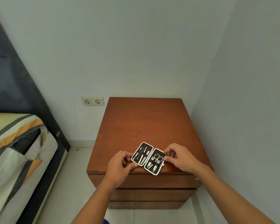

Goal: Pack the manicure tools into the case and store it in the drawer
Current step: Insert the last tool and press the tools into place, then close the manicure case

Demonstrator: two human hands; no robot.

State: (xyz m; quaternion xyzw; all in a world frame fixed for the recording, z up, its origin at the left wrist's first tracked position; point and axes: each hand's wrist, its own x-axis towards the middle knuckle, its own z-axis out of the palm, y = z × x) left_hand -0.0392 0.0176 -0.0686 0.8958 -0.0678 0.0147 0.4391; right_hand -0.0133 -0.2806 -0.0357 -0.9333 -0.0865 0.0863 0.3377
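Observation:
An open manicure case (pixel 148 158), black inside with a pale rim, lies flat near the front edge of a brown wooden nightstand (pixel 145 123). Several metal tools sit strapped in both halves, with small scissors in the right half. My left hand (pixel 119 165) pinches the case's left edge with thumb and fingers. My right hand (pixel 178 156) grips the right edge the same way. The nightstand's drawer fronts (pixel 152 181) below the top are closed.
A bed with a striped cover (pixel 14 143) and a dark headboard stands to the left. A double wall socket (pixel 92 101) is on the wall behind. Walls close in at the back and the right. The floor is pale tile.

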